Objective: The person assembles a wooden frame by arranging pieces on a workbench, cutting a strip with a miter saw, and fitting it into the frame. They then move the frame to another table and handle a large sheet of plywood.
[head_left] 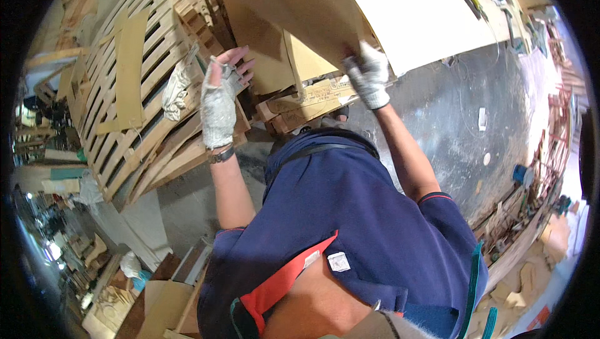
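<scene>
A large thin brown sheet [300,1], cardboard or board, stands tilted in front of me. My right hand [370,76], in a whitish knit glove with dark fingertips, is closed at the sheet's lower right corner. In a fingerless-looking glove, my left hand [222,95] is raised to the left of the sheet, its bare fingers spread and nothing in them. Beneath the sheet lie more brown panels [259,57] and a light wooden plank with handwriting [312,104].
A slatted wooden frame [119,82] leans at the left, with a crumpled white cloth [178,92] on its edge. At the upper right, a white-topped table [431,14] carries a yellow-black tool [472,0]. Wood scraps [531,214] line the right side of the grey floor [462,126].
</scene>
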{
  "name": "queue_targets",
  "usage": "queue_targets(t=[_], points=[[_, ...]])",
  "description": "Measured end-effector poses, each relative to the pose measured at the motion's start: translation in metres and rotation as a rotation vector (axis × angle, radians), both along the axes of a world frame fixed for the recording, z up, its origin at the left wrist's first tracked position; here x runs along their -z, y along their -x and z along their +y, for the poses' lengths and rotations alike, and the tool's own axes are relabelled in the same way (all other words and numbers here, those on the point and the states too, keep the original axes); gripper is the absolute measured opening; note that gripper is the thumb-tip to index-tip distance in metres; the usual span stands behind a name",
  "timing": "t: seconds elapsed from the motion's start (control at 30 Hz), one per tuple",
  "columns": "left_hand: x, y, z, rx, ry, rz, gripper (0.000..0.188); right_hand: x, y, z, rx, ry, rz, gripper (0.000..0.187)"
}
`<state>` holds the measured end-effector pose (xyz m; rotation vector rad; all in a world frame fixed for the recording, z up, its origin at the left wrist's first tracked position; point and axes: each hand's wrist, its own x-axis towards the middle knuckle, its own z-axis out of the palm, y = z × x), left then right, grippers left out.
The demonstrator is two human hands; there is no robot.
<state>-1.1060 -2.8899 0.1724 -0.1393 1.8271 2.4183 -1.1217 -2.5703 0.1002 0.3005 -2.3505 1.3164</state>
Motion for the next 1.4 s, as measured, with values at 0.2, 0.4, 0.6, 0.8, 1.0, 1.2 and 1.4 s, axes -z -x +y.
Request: queue_targets(t=[0.2,0.4,0.6,0.8,1.0,1.2,1.4], points=[[0.027,-0.021,-0.01,-0.107,0.11,-0.08,0.051,-0.07,-0.001,0.059,0.195,0.409,-0.026,0.021],[0.048,-0.042,-0.026,-0.156,0.144,-0.13,0.052,-0.112,0.004,0.125,0.365,0.483,0.368,0.021],[0.054,-0.047,-0.017,-0.165,0.171,-0.226,0.053,-0.1,-0.006,0.162,0.478,1.095,0.202,0.039],[0.066,-0.041,-0.003,-0.092,0.176,-0.228,0.05,0.051,-0.043,0.237,0.486,1.366,-0.231,0.037],[0.073,-0.034,0.001,-0.038,0.22,-0.246,0.051,0.195,-0.126,0.268,1.002,0.942,-0.558,0.034],[0.075,-0.031,0.006,-0.011,0.253,-0.263,0.054,0.207,-0.144,0.253,0.764,1.437,-0.375,0.032],[0.071,-0.026,0.023,0.054,0.303,-0.26,0.055,0.243,-0.161,0.221,0.773,1.516,-0.451,0.027]])
